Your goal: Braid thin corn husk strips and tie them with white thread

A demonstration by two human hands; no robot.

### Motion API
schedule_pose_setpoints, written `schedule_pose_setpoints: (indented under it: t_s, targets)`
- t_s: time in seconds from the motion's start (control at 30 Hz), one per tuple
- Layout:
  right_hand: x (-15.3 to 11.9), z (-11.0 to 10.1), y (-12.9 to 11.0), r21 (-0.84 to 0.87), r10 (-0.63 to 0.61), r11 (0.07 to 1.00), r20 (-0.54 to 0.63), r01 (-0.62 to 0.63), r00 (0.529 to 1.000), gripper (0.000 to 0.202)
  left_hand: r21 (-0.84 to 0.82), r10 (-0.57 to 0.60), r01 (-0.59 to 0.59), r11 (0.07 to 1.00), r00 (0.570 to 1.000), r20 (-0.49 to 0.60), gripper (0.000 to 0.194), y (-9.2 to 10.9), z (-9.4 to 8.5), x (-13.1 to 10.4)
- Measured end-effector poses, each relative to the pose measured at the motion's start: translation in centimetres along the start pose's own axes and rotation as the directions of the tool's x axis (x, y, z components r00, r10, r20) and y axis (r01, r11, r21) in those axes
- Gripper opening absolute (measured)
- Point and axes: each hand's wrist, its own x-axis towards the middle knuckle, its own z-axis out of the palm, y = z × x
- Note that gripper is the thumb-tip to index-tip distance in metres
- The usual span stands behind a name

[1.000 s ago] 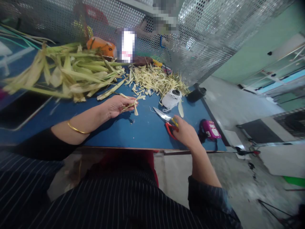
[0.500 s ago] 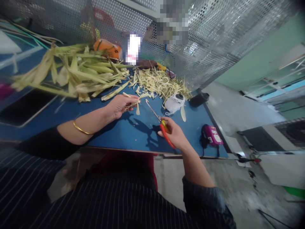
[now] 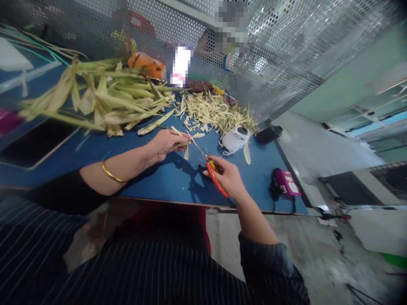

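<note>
Blue-topped table against a perforated screen, grey floor and green wall beyond.
Table (image 3: 259, 176) blue, thin pale front edge, dark strip along its right side. Behind it, perforated metal screen (image 3: 280, 63), silvery, glinting in patches; pale rail (image 3: 187, 12) across its upper part, blurred red shape (image 3: 141, 21) visible through the holes. Upper right: pale green wall (image 3: 345, 78), then a white-barred frame (image 3: 362, 108) with a bright blue strip (image 3: 397, 116). Floor (image 3: 305, 250) grey, mottled. Far right: dark flat panel (image 3: 352, 184), pale board (image 3: 378, 228) nearer, green patch (image 3: 396, 259) by its lower edge. Soft shadows on tabletop.
</note>
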Motion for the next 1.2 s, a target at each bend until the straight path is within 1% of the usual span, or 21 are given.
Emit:
schedule_pose_setpoints:
  t_s: [0.1,0.27,0.4,0.67,0.83,1.07,1.2]
  targets:
    - [0.0,0.1,0.0,0.084,0.042,0.996,0.008,-0.042,0.999,0.055,0.002,0.009,-0.009,1.000,1.000,0.000,0.015,-0.1,0.0,0.2]
    - [0.0,-0.3,-0.6,0.210,0.128,0.968,0.052,-0.136,0.990,0.059,-0.008,0.020,-0.020,1.000,1.000,0.019,0.016,-0.2,-0.1,0.5]
    - [-0.1,-0.4,-1.1,0.231,0.160,0.958,0.061,-0.169,0.985,0.058,-0.018,0.016,-0.015,1.000,1.000,0.022,0.015,-0.2,-0.1,0.5]
    - [-0.2,-0.1,-1.2,0.201,0.144,0.968,0.037,-0.149,0.989,0.057,-0.001,0.001,-0.001,1.000,1.000,0.004,0.013,-0.1,0.1,0.4]
    - [-0.5,0.1,-0.8,0.175,0.104,0.979,0.035,-0.109,0.994,0.047,-0.014,-0.003,0.003,1.000,1.000,0.002,0.013,-0.2,0.1,0.4]
    - [-0.8,0.3,0.1,0.131,0.068,0.989,0.012,-0.068,0.998,0.041,-0.006,-0.011,0.011,1.000,1.000,0.011,0.014,-0.3,0.1,0.5]
    - [-1.0,0.2,0.2,0.096,0.048,0.994,0.005,-0.048,0.999,0.039,-0.002,-0.007,0.007,1.000,1.000,0.023,0.016,-0.4,0.0,0.6]
